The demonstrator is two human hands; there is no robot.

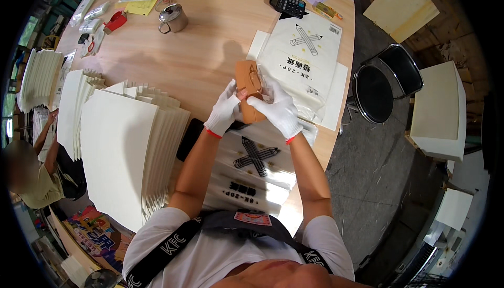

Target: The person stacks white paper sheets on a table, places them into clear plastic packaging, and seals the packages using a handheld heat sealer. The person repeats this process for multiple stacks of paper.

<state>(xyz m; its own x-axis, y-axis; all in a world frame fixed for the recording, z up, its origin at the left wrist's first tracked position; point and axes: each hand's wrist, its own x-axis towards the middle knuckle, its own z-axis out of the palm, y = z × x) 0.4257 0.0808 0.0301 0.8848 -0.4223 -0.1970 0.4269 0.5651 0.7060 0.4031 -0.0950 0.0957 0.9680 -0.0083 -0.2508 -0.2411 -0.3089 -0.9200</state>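
Observation:
Above the table, both white-gloved hands hold an oblong orange-brown case point(245, 81). My left hand point(223, 109) grips its left side, with a bare fingertip showing through the glove. On the other side, my right hand point(278, 110) is closed on the case, thumb across its front and fingers partly hidden behind. A dark looped outline marks the case's upper right; whether it is printed or a separate wire piece I cannot tell. Below my hands lies a clear plastic packet point(252, 164) printed with crossed pencils. A similar packet point(304, 52) lies beyond my right hand.
Tall stacks of white paper sheets point(118, 141) stand at the left. A lidded metal mug point(173, 18), red tape dispenser point(116, 21) and black calculator point(287, 2) sit farther back. A black stool point(374, 93) stands right of the table. Another person point(39, 178) is at far left.

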